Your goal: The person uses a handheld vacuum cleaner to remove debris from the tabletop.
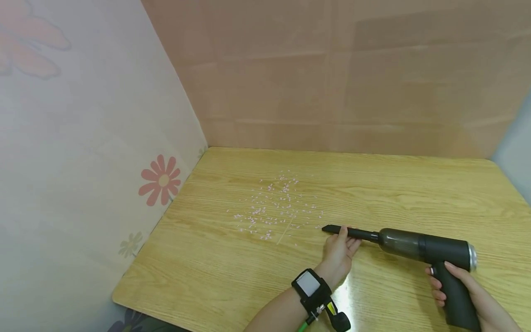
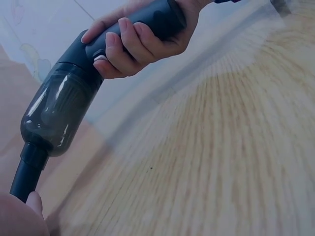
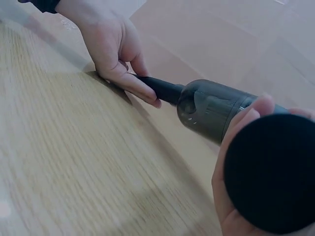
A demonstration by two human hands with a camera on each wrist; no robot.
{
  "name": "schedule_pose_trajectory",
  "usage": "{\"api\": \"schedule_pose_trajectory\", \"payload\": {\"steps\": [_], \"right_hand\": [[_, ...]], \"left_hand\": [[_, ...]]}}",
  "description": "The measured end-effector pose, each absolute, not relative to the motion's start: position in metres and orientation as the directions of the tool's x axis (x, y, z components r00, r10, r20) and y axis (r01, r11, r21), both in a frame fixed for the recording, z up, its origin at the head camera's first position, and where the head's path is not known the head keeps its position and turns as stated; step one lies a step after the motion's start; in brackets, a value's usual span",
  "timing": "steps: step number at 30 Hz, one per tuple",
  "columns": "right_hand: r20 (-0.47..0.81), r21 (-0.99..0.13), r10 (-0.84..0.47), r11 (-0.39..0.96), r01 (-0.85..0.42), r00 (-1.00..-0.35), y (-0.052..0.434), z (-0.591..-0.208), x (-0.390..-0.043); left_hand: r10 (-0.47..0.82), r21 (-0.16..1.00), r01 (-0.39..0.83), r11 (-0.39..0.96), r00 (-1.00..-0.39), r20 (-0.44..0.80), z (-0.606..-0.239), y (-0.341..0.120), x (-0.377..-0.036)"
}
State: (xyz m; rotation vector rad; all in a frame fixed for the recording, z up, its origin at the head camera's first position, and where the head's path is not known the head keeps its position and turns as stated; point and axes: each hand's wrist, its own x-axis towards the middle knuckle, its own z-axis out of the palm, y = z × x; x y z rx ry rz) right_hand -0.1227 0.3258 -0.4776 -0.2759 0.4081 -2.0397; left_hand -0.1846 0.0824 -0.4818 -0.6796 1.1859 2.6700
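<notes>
R hand [image 1: 464, 295] wraps the pistol grip of a dark handheld vac [image 1: 427, 251], nearest the person. L hand [image 1: 339, 251], just left of it, pinches the vac's thin nozzle [image 1: 350, 232]. Beyond the L fingers, pink crumbs [image 1: 275, 207] lie scattered on the wood table [image 1: 207, 276].

Even, soft light fills the head view, nothing harsh, and a white glare patch sits on the wooden table [image 1: 373, 193] near the front edge. Shadows under the handheld vacuum [image 1: 419, 249] are faint and short. The walls bow at the edges, wide-lens stretch. Both wrist views look dimmer and bluish, the wood grain smeared with blur, and the vacuum's butt end fills the right wrist view's corner, dark and soft.
</notes>
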Motion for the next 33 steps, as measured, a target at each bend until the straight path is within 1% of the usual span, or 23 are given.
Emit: {"api": "schedule_pose_trajectory", "payload": {"steps": [3,8,10,13,19,21,28,33], "right_hand": [[0.003,-0.423,-0.879,-0.433,0.796,-0.476,0.327,-0.480,-0.125],[0.028,-0.433,-0.876,-0.445,0.784,-0.481,0.325,-0.479,-0.129],[0.015,-0.432,-0.879,-0.435,0.790,-0.476,0.325,-0.477,-0.129],[-0.035,-0.454,-0.883,-0.404,0.794,-0.469,0.324,-0.475,-0.130],[-0.168,-0.504,-0.858,-0.349,0.790,-0.486,0.323,-0.475,-0.135],[-0.184,-0.514,-0.850,-0.345,0.785,-0.494,0.321,-0.475,-0.136],[-0.133,-0.541,-0.840,-0.383,0.748,-0.526,0.307,-0.472,-0.140],[-0.130,-0.569,-0.827,-0.390,0.724,-0.547,0.298,-0.470,-0.141]], "left_hand": [[-0.058,0.672,-0.313,-0.672,-0.882,-0.468,-0.482,0.082,-0.185],[-0.046,0.666,-0.325,-0.672,-0.879,-0.475,-0.481,0.080,-0.186],[-0.041,0.662,-0.327,-0.675,-0.879,-0.476,-0.480,0.078,-0.185],[-0.040,0.655,-0.330,-0.680,-0.875,-0.482,-0.479,0.075,-0.185],[-0.052,0.650,-0.321,-0.689,-0.873,-0.485,-0.481,0.068,-0.186],[-0.051,0.647,-0.314,-0.694,-0.876,-0.479,-0.482,0.065,-0.187],[-0.064,0.654,-0.304,-0.693,-0.877,-0.476,-0.482,0.055,-0.191],[-0.081,0.672,-0.305,-0.675,-0.874,-0.478,-0.481,0.048,-0.194]]}}
